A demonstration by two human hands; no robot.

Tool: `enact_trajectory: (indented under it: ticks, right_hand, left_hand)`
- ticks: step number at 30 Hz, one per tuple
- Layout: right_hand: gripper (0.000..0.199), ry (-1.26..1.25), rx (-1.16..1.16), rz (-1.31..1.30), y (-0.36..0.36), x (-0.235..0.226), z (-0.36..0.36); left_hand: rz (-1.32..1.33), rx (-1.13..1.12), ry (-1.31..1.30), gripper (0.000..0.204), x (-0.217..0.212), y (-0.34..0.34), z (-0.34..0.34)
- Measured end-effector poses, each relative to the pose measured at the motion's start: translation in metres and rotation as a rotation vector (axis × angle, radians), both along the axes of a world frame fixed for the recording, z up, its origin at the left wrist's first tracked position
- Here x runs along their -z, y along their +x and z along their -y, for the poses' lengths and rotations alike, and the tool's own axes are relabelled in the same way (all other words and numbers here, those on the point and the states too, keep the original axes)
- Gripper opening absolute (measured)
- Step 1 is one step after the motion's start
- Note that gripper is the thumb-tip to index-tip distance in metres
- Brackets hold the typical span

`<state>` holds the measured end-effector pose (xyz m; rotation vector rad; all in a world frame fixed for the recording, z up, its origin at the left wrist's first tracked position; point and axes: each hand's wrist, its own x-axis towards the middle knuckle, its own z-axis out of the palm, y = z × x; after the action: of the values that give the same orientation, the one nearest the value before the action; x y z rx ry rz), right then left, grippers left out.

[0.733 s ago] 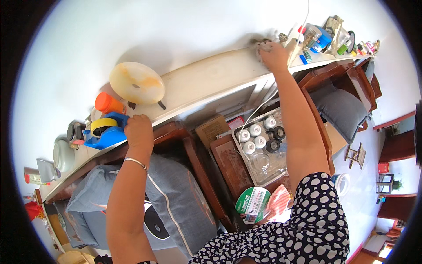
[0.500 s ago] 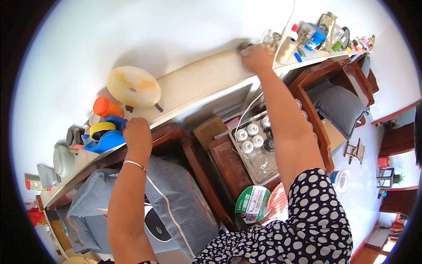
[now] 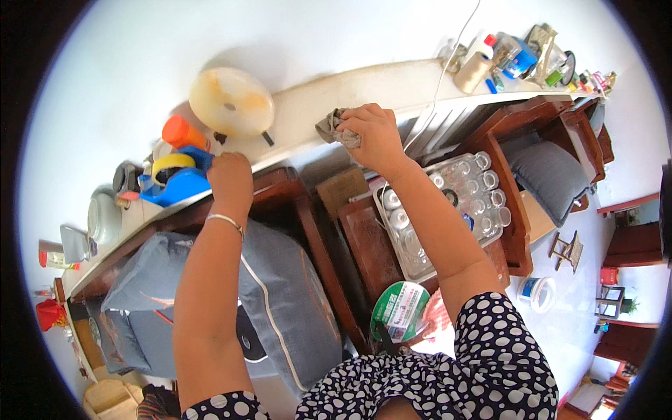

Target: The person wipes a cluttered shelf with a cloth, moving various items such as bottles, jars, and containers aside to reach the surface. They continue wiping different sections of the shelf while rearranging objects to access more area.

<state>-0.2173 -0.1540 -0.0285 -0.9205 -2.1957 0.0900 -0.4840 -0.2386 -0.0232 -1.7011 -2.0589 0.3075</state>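
Observation:
A crumpled grey rag (image 3: 339, 129) is bunched in my right hand (image 3: 372, 138), whose fingers are closed around it. That hand is at the front edge of a long white ledge (image 3: 308, 101) along the wall. My left hand (image 3: 232, 178) is curled at the same edge, further left, its fingertips hidden. Right beside it stands a blue tape dispenser (image 3: 168, 190) with a yellow tape roll (image 3: 172, 166). Behind them are an orange-lidded jar (image 3: 185, 131) and a round, cream-and-amber stone-like disc (image 3: 231, 102) propped upright.
The ledge's right end carries a thread cone (image 3: 473, 72), bottles and small odds and ends. A white cord (image 3: 435, 105) hangs across the ledge. Below are a tray of glasses (image 3: 420, 262), a cardboard box (image 3: 341, 189), a round green-and-white fan (image 3: 400, 311) and a wooden sofa with grey cushions (image 3: 276, 297).
My right hand has come leftward along the ledge and toward its front edge, bringing the rag into clear sight. The left hand keeps its place beside the tape dispenser. The view has shifted slightly.

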Motion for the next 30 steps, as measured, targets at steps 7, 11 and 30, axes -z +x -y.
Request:
enact_trajectory:
  ticks: [7,11,30]
  right_hand:
    - [0.027,-0.134,-0.196,-0.019,0.009,0.011,0.058]
    - [0.02,0.072,-0.056,-0.277,0.0,-0.02,0.0]
    - [0.024,-0.008,0.233,0.34,-0.076,-0.009,-0.045]
  left_hand:
    - [-0.055,0.008,-0.016,0.01,0.006,-0.001,-0.004]
    - [-0.065,-0.015,-0.055,0.01,-0.002,-0.006,0.005]
    - [-0.005,-0.039,-0.046,0.01,-0.003,0.005,-0.002]
